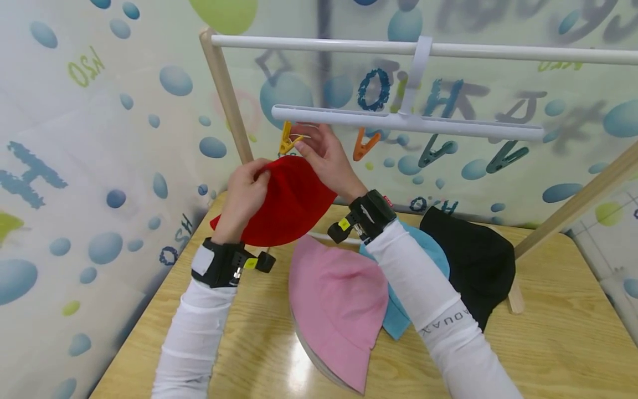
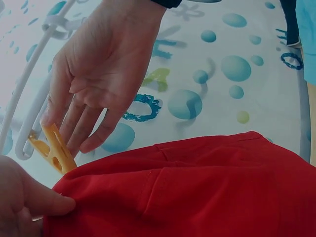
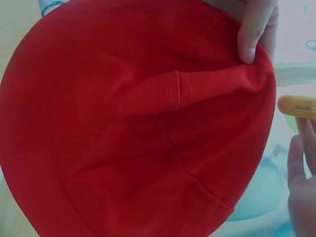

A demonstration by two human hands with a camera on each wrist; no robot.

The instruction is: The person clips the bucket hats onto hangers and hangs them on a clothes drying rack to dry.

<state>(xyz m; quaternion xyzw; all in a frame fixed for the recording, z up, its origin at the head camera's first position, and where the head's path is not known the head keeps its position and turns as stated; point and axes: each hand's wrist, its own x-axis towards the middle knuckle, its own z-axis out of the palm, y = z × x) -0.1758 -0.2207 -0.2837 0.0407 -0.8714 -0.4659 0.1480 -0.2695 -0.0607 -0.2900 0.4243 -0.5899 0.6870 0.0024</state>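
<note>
A red bucket hat [image 1: 294, 202] is held up below the left end of a white hanger [image 1: 344, 116]. My left hand [image 1: 247, 191] pinches its upper left edge, with the thumb on the near side in the right wrist view. My right hand [image 1: 329, 158] reaches a yellow clip [image 1: 286, 138] under the hanger and takes its free arm at the fingertips. In the left wrist view, the clip [image 2: 54, 148] is just above the hat's edge; whether cloth lies in its jaws is hidden. The other right fingers [image 2: 101, 131] extend beside the clip.
An orange clip [image 1: 365, 145] and two dark green clips [image 1: 432, 151] hang farther right. The hanger hooks over a white rail [image 1: 319, 43] between wooden posts [image 1: 226, 94]. Pink [image 1: 339, 305], blue [image 1: 423, 244] and black [image 1: 473, 260] hats lie on the wooden table [image 1: 259, 332].
</note>
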